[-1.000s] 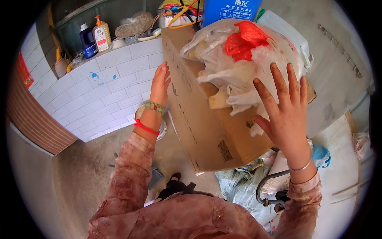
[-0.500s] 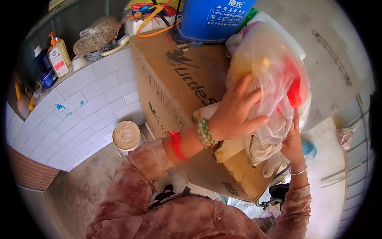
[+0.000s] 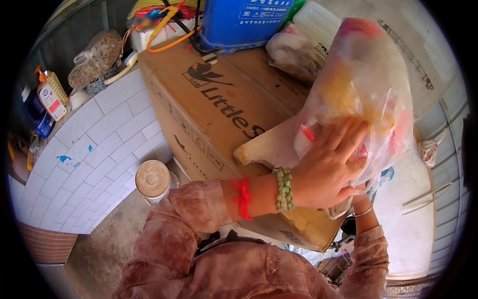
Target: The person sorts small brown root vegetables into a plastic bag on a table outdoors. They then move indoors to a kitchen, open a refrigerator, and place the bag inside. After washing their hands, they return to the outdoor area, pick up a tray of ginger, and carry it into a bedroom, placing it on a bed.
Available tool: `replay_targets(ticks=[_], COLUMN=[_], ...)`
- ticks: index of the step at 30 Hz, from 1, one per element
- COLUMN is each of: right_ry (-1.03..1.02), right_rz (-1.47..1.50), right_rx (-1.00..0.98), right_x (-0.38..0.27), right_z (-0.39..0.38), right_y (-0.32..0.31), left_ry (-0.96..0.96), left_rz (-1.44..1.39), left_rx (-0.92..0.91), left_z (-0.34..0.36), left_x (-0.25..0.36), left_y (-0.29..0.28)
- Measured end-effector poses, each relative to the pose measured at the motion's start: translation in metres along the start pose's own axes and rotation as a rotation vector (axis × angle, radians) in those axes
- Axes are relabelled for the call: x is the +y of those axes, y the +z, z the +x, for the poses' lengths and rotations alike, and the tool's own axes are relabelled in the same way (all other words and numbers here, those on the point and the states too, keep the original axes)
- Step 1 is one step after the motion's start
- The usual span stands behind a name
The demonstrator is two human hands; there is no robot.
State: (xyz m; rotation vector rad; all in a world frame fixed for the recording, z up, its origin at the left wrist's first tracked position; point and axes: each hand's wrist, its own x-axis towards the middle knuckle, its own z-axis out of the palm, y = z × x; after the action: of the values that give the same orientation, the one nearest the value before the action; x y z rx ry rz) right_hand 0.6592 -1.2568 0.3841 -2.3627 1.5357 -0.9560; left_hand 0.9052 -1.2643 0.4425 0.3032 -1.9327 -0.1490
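A large translucent plastic bag point(image 3: 371, 74) with red, yellow and white contents stands tilted at the right end of a cardboard box point(image 3: 219, 89). Against its near side lies my left hand point(image 3: 328, 167), open, fingers stretched out over the plastic. My right hand point(image 3: 362, 202) is closed on the bag's gathered lower end; its fingers are partly hidden by the plastic and my left hand. A pale flat piece with a worn brown end point(image 3: 269, 147) lies on the box beside the bag. Behind it rests another plastic bag point(image 3: 296, 55), apart from both hands.
A blue tank point(image 3: 244, 27) with an orange hose point(image 3: 172, 45) stands at the box's far end, near a whitish container point(image 3: 316, 22). To the left, a pump bottle point(image 3: 52, 97) and a bag of brown material point(image 3: 97, 60) top a tiled wall point(image 3: 109, 129). A lidded bucket point(image 3: 153, 178) stands below.
The bag has shifted right and been raised, uncovering the bag behind and more of the pale piece. My left hand slid right and nearer; my right hand came nearer, at the bag's lower end.
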Motion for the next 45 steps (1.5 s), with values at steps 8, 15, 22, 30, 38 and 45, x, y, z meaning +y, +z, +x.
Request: replay_targets(ticks=[8, 15, 22, 30, 38, 45], right_ry=[-0.167, -0.367, -0.356, -0.404, -0.423, -0.538], right_rz=[-0.229, -0.643, -0.592, -0.622, -0.655, -0.558], right_rx=[-0.077, -0.216, -0.23, -0.232, -0.231, -0.088], right_x=[-0.018, -0.049, -0.051, -0.014, -0.005, -0.028], right_z=[0.013, 0.05, 0.056, 0.049, 0.057, 0.052], right_y=[-0.003, -0.005, -0.01, -0.009, -0.019, -0.001], left_ry=[-0.166, -0.558, -0.737, -0.82, -1.105, -1.152], left_rz=[0.045, -0.255, -0.131, 0.388, 0.525, 0.687], left_rx=[0.001, 0.418, 0.685, 1.014, 1.107, 1.041], left_z=[-0.035, -0.102, -0.153, -0.268, -0.314, -0.322], left_x=[-0.017, -0.04, -0.046, -0.053, 0.004, 0.055], left_y=[-0.041, -0.075, -0.121, -0.225, -0.254, -0.247])
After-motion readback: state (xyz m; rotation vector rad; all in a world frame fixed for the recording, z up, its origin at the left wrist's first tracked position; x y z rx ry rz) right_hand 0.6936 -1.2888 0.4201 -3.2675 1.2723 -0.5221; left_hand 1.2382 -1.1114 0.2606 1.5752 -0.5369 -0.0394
